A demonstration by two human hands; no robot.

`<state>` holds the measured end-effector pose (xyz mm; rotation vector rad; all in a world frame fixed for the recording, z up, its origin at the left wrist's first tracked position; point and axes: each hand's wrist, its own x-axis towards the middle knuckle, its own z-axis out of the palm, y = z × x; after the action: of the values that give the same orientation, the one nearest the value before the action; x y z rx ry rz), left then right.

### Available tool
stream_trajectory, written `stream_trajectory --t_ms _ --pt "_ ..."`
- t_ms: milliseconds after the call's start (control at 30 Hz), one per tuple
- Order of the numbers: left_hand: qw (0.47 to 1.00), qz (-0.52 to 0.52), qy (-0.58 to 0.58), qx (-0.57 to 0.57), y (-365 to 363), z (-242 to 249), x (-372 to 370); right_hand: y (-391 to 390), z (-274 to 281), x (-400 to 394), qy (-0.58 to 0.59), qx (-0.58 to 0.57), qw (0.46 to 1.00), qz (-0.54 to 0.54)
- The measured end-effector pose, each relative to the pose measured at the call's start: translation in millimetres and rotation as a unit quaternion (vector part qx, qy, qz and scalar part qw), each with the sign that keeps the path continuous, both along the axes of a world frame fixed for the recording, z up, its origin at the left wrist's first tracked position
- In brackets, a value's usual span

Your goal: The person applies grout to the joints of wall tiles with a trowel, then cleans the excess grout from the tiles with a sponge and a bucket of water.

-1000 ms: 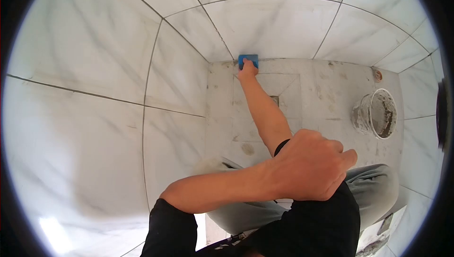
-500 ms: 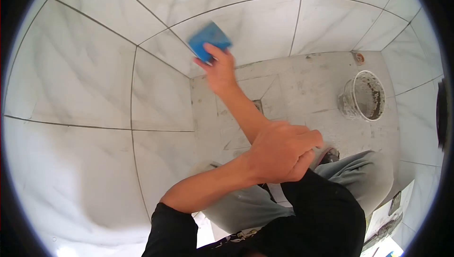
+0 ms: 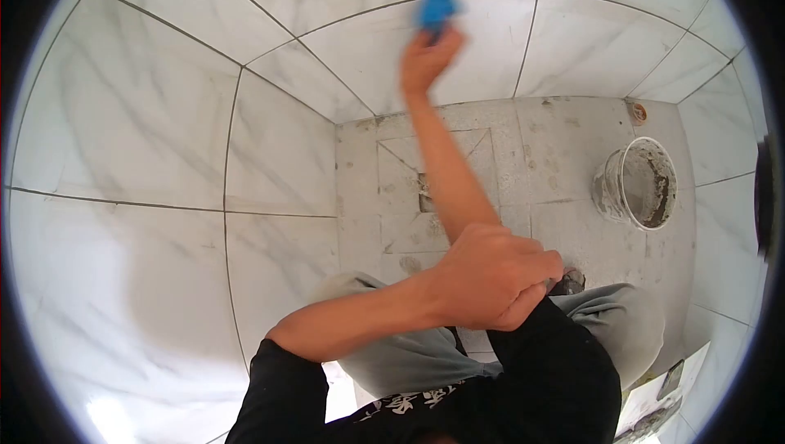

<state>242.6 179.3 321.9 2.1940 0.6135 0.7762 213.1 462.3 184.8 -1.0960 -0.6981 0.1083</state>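
Observation:
My right hand (image 3: 431, 58) reaches far forward, its fingers closed on a blue sponge (image 3: 437, 11). The sponge is against the white marbled wall tile (image 3: 466, 43), by a dark joint line; both hand and sponge are smeared by motion. Across my right forearm lies my left arm, ending in my left hand (image 3: 497, 274), a closed fist beside the black right sleeve (image 3: 556, 346). Whatever that fist holds, if anything, is hidden from view.
A mortar-stained bucket (image 3: 634, 184) stands on the grey floor at the right. Behind it lies a small round orange-brown object (image 3: 639, 113). A square hole (image 3: 425, 193) opens in the floor near my right forearm. Tools with grey residue (image 3: 658, 411) lie at lower right.
My right hand has swept the sponge rightward and higher along the back wall, away from the corner. The left fist stays nearly in place. The view has shifted slightly.

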Motion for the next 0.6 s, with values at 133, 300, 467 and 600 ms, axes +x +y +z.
stream_trajectory --t_ms 133,300,467,600 --pt "0.999 0.012 -0.031 -0.006 8.2 -13.9 4.3 -45.2 -18.5 -103.6 -0.082 -0.022 0.938 0.337" --pt "0.998 0.045 -0.035 -0.013 13.6 -19.0 -9.2 -73.1 -40.3 -63.5 0.114 -0.037 0.973 0.197" --pt "0.998 0.04 -0.043 0.013 7.3 -2.7 -8.5 -29.9 -61.3 -51.2 -0.036 -0.068 0.986 0.145" --pt "0.995 0.043 -0.087 0.015 12.5 -14.4 -4.8 -58.9 -118.4 -77.3 -0.278 -0.238 0.865 0.342"
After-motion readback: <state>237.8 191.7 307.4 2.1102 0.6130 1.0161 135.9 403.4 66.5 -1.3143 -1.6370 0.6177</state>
